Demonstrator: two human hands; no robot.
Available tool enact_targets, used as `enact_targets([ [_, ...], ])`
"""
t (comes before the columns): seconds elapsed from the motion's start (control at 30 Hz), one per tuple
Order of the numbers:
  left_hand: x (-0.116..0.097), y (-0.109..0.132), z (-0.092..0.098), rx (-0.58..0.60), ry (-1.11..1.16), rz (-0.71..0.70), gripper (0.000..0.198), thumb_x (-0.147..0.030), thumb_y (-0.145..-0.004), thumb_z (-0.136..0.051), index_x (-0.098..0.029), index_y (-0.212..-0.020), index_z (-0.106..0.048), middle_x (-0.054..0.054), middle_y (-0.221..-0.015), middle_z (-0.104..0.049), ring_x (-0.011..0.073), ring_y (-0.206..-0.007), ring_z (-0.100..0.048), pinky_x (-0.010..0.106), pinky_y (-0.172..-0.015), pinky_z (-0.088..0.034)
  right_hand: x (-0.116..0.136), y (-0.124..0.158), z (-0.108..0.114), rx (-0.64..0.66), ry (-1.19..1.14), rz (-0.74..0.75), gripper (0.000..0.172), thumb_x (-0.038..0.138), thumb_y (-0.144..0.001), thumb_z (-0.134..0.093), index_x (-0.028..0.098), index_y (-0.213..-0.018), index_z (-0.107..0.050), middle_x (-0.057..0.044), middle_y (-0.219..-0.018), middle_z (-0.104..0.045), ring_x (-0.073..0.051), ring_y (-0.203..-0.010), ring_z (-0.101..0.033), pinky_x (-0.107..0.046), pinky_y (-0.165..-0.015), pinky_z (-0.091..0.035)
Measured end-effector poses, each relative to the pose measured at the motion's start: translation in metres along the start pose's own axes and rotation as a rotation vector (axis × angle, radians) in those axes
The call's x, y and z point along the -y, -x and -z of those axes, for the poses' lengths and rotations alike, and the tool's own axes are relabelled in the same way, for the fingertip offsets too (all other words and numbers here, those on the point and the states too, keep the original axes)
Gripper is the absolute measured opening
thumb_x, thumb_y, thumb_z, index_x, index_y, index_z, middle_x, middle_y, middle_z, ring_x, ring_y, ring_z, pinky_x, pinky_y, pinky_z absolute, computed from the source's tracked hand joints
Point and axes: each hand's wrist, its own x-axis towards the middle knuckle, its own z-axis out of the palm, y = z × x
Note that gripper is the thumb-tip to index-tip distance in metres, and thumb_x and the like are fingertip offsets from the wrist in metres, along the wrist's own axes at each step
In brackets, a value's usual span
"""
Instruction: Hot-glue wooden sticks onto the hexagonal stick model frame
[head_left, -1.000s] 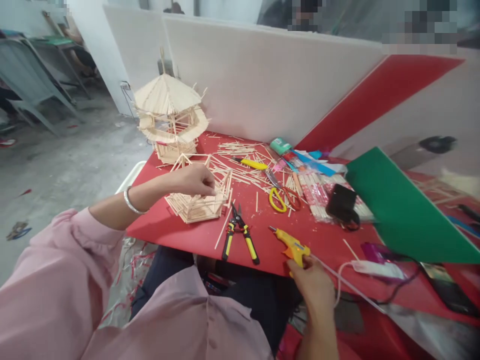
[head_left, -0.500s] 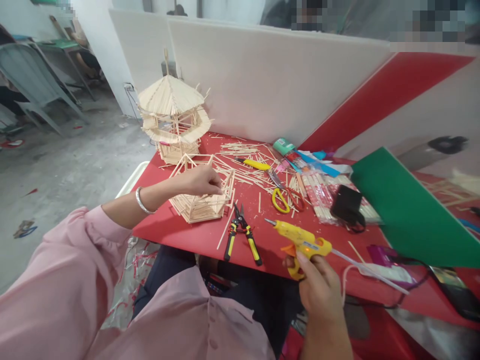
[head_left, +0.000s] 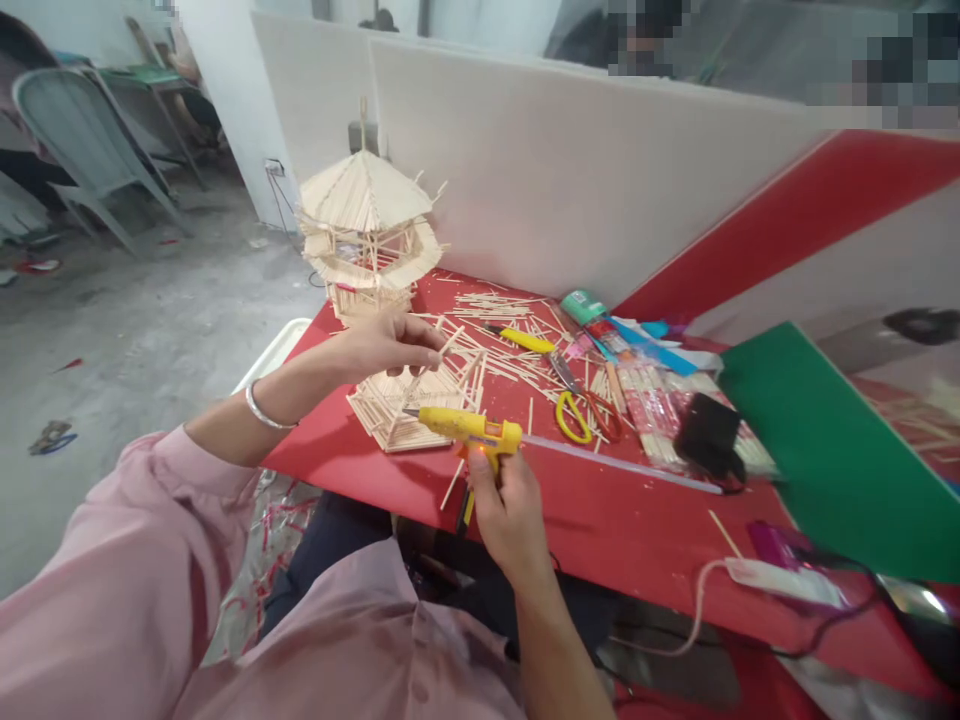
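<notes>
My left hand [head_left: 386, 345] pinches a thin wooden stick [head_left: 452, 340] between thumb and fingertips, above a small stick-built model [head_left: 397, 425]. Whether that stick is joined to the model, I cannot tell. In my right hand [head_left: 514, 515] is a yellow glue gun [head_left: 472, 428], its small light glowing orange and its nozzle pointing left, in front of the model. A long clear glue stick [head_left: 622, 463] trails from the back of the gun. Cutters [head_left: 466, 508] lie mostly hidden behind my right hand and the gun.
A taller stick pavilion [head_left: 367, 205] stands at the table's far left corner. Loose sticks [head_left: 495, 305], scissors [head_left: 574, 415], a green-labelled container [head_left: 585, 308], packs of sticks [head_left: 649, 405] and a black box [head_left: 706, 430] lie on the red table [head_left: 600, 530]. A green board [head_left: 847, 450] leans at right.
My right hand has brought the glue gun left and up, to the front of the small model, over the cutters. My left hand has lifted slightly, a stick showing at its fingertips.
</notes>
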Motion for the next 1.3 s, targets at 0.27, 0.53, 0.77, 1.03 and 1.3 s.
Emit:
enact_targets([
  [0.27, 0.015, 0.009, 0.011, -0.04, 0.124, 0.028, 0.01, -0.023, -0.081, -0.07, -0.016, -0.087, -0.07, 0.001, -0.073, -0.069, 0.008, -0.059, -0.059, 0.019, -0.047, -0.039, -0.006, -0.005, -0.01, 0.031, -0.016, -0.072, 0.042, 0.058, -0.095, -0.043, 0.02, -0.091, -0.062, -0.003, -0.07, -0.063, -0.021, -0.069, -0.061, -0.031, -0.064, -0.045],
  [0.53, 0.021, 0.004, 0.008, 0.019, 0.105, -0.013, 0.014, -0.025, -0.08, -0.071, -0.014, -0.089, -0.07, 0.003, -0.075, -0.071, 0.0094, -0.063, -0.064, 0.019, -0.049, -0.043, -0.012, -0.001, -0.013, 0.075, -0.038, -0.158, 0.048, 0.064, -0.094, -0.042, 0.021, -0.077, -0.055, -0.002, -0.066, -0.063, -0.017, -0.06, -0.057, -0.028, -0.06, -0.042],
  [0.77, 0.019, 0.003, 0.007, 0.004, 0.047, -0.013, 0.017, -0.023, -0.078, -0.072, -0.013, -0.092, -0.073, 0.005, -0.076, -0.073, 0.0101, -0.064, -0.064, 0.02, -0.05, -0.042, -0.015, 0.0, -0.015, 0.076, -0.065, -0.172, 0.048, 0.065, -0.093, -0.041, 0.021, -0.08, -0.055, -0.004, -0.07, -0.066, -0.019, -0.066, -0.06, -0.029, -0.062, -0.043],
  [1.03, 0.013, 0.003, 0.0, 0.008, -0.068, 0.029, 0.015, -0.025, -0.076, -0.073, -0.012, -0.085, -0.073, 0.002, -0.063, -0.068, 0.0076, -0.053, -0.057, 0.02, -0.046, -0.039, -0.017, 0.002, -0.018, 0.07, -0.077, -0.156, 0.047, 0.064, -0.094, -0.042, 0.022, -0.077, -0.055, -0.004, -0.068, -0.064, -0.018, -0.064, -0.059, -0.03, -0.063, -0.043],
  [1.3, 0.008, -0.005, -0.006, 0.162, -0.185, -0.041, 0.015, -0.025, -0.074, -0.069, -0.012, -0.079, -0.074, 0.003, -0.063, -0.069, 0.0088, -0.056, -0.058, 0.022, -0.052, -0.041, -0.014, 0.009, -0.008, 0.007, -0.061, -0.234, 0.047, 0.068, -0.086, -0.051, 0.021, -0.079, -0.058, -0.002, -0.065, -0.064, -0.017, -0.059, -0.057, -0.028, -0.057, -0.043],
])
